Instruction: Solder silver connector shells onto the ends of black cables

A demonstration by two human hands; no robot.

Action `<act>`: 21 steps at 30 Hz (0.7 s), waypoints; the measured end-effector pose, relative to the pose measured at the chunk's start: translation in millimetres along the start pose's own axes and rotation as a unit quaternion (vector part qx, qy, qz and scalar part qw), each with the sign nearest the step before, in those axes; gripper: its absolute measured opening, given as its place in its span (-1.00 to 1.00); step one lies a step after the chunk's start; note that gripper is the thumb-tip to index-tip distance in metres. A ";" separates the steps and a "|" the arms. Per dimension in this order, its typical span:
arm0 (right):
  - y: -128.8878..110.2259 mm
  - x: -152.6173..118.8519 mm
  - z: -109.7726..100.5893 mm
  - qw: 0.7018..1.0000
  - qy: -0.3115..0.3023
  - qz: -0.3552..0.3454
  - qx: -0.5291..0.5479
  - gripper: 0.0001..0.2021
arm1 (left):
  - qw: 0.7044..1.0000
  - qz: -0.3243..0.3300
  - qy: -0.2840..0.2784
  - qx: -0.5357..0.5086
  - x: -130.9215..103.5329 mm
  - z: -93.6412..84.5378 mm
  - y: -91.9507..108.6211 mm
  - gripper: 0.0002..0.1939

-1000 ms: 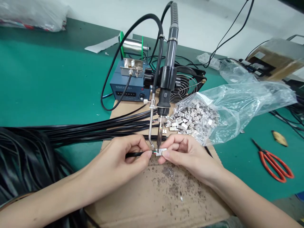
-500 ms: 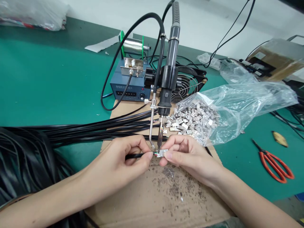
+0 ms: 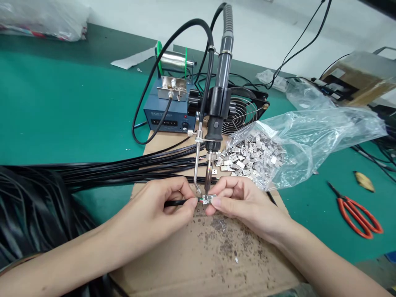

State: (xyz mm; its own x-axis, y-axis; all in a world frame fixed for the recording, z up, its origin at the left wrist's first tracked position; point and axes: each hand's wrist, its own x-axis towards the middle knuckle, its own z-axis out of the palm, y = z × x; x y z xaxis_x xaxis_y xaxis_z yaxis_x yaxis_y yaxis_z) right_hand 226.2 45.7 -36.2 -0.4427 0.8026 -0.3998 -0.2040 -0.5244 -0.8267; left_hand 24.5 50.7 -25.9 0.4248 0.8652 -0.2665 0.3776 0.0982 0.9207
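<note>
Under the soldering iron (image 3: 214, 128), left hand (image 3: 159, 204) grips cable (image 3: 175, 203); right hand (image 3: 243, 200) pinches connector (image 3: 209, 199), shifted slightly left; alignment apparently holds.

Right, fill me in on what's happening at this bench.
A person's left hand pinches a black cable near its coloured wires. The right hand holds a small metal connector at those wires, right by the tip of a soldering iron; whether they touch it is too small to tell. More connectors lie piled to the right, partly inside a clear plastic bag.
</note>
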 end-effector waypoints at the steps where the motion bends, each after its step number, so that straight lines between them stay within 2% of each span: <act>1: -0.3 0.0 -0.2 1.000 -0.001 0.000 0.000 -0.87 | 1.000 0.002 -0.001 -0.003 0.0 -0.2 0.0 -0.83; 10: -1.3 0.0 -0.3 0.999 -0.023 0.006 0.023 -0.86 | 1.000 0.009 -0.002 0.009 -3.3 -0.4 0.4 -0.80; 21: -1.1 0.1 2.1 1.000 0.005 0.003 -0.002 -0.83 | 1.000 0.028 0.000 -0.002 0.9 0.4 -1.6 -0.86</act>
State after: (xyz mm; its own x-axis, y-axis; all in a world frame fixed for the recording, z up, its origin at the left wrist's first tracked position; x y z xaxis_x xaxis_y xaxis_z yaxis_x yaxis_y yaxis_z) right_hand 224.5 45.7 -34.5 -0.4346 0.8025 -0.4087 -0.1972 -0.5276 -0.8263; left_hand 24.7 51.1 -27.7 0.4450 0.8694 -0.2148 0.3496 0.0522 0.9354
